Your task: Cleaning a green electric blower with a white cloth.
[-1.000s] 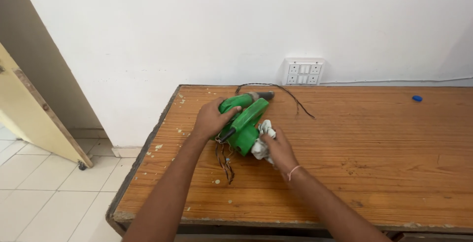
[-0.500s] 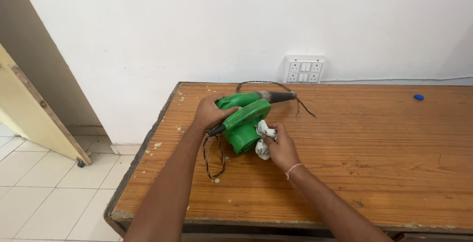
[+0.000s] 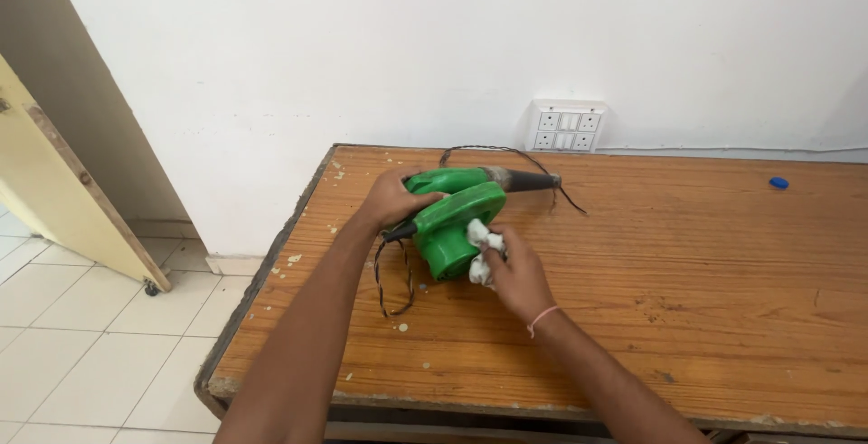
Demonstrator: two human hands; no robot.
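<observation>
Green electric blower (image 3: 457,218) on wooden table (image 3: 687,299), near its 10 o'clock corner.
Left hand (image 3: 391,200) wrapped around handle; right hand (image 3: 515,274) pinches white cloth (image 3: 479,250) against housing, at 4 o'clock.

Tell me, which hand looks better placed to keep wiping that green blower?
Probably the right hand: it holds the crumpled white cloth pressed against the green blower. The left hand grips the blower's handle end, steadying it on the wooden table.
</observation>
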